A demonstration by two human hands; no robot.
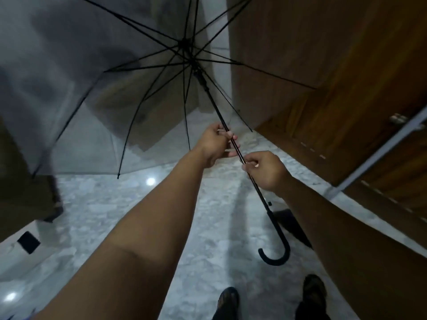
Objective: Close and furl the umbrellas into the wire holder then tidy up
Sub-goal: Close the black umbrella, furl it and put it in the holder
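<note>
Wooden door [323,65], marble floor [115,215]

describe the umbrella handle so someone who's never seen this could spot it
Start at the open clear umbrella filling the upper left and follow its black shaft down past both hands. It ends in the handle, a black hook above the pale floor, the only curved piece.

Pale speckled marble-look floor [111,218], glossy, two round light glares on it at left. Two dark shoes [227,301] stand on it at bottom edge. Black flat object [294,227] lies on floor near the wooden door, partly hidden behind the right forearm; identity unclear. Small black square [28,242] at far left.
</note>
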